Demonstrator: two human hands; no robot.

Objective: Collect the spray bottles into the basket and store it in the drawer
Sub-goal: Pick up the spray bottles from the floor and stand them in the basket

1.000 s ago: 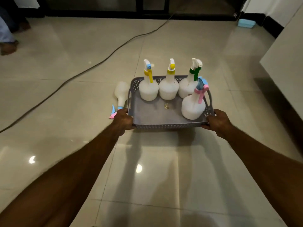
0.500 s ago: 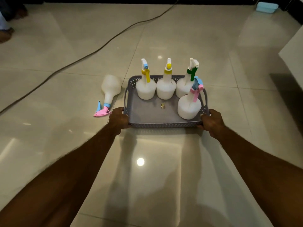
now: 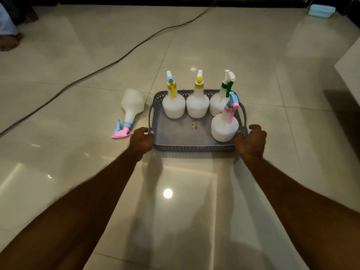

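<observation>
Four spray bottles stand upright in the grey basket (image 3: 196,148): three in a row along its far wall, with a yellow-and-blue head (image 3: 173,106), a yellow head (image 3: 197,105) and a green head (image 3: 219,106), and a fourth with a pink-and-blue head (image 3: 224,127) at the near right corner. One more spray bottle (image 3: 131,107) lies on its side on the floor (image 3: 175,211), just left of the basket, its pink trigger pointing near. From my remote view, my left hand (image 3: 141,142) has its fingers curled round the basket's near left corner, and my right hand (image 3: 251,142) grips the near right corner. I cannot tell whether the basket rests on the floor or is slightly raised. A small gold-coloured item (image 3: 194,125) lies on the basket's bottom. I judge collection mostly done: the fallen bottle is not yet in the basket, and storage is wholly outstanding. No drawer is identifiable in view; a white unit (image 3: 350,65) stands at the far right. A dark cable (image 3: 116,59) crosses the floor beyond.
</observation>
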